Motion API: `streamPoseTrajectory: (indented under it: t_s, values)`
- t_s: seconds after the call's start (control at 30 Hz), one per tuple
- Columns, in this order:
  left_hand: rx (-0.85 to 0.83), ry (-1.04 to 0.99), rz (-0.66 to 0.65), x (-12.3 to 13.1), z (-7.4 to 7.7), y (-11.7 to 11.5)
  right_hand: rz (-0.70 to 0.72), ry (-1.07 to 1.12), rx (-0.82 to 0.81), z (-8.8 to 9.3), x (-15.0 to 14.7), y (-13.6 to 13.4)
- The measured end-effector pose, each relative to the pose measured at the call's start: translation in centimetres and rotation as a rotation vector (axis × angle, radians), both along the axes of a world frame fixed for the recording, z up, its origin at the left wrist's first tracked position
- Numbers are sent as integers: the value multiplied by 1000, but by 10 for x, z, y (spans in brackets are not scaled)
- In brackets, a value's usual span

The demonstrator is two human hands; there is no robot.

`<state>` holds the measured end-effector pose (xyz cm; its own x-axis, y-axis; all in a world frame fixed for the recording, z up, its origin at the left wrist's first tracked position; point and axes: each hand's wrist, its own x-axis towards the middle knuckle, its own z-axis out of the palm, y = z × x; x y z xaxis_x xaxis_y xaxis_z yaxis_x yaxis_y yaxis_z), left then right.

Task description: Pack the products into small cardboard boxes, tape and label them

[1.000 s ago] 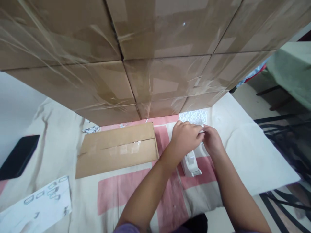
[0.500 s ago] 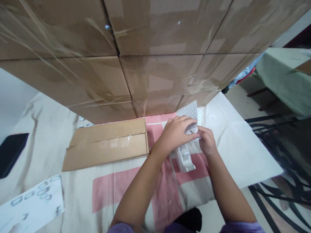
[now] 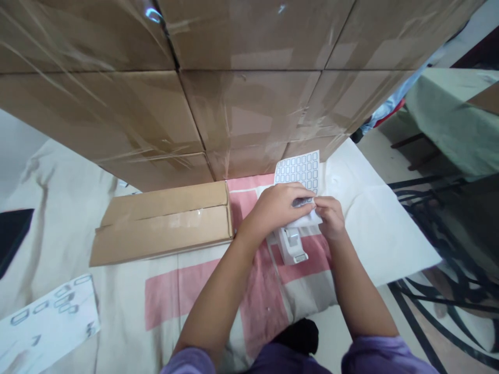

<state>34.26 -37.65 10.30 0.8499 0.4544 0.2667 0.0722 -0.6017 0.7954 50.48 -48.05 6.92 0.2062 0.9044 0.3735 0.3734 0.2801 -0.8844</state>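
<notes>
A white sticker sheet (image 3: pixel 299 169), printed with rows of dark-outlined rounded rectangles, is in my hands before the stacked boxes. My left hand (image 3: pixel 283 205) is closed on the sheet's left side, with the thumb along its lower part. At the sheet's right edge, my right hand (image 3: pixel 329 215) pinches with thumb and forefinger; whether a single sticker is between the fingertips is too small to tell. Just below the sheet stands a white tape dispenser (image 3: pixel 291 246), its back end hidden under the sheet.
A wall of taped cardboard boxes (image 3: pixel 249 104) rises ahead. A flat closed carton (image 3: pixel 167 223) lies left of my arms on the patterned cloth. At lower left is a sheet with scattered stickers (image 3: pixel 50 322), near a dark device (image 3: pixel 13 234). White paper (image 3: pixel 374 223) covers the right side.
The sticker sheet has tilted, so more of its printed face shows. Both hands stay on it. The whole view has shifted slightly.
</notes>
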Motion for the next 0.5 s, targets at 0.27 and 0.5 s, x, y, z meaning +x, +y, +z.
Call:
streamPoseTrajectory:
  t_s: [0.27,0.5]
  values:
    - [324,167,98,9,7,-13,-22,30,-64,-2,1,1]
    - [436,167,136,12,8,-18,-76,63,-71,-1,-1,-1]
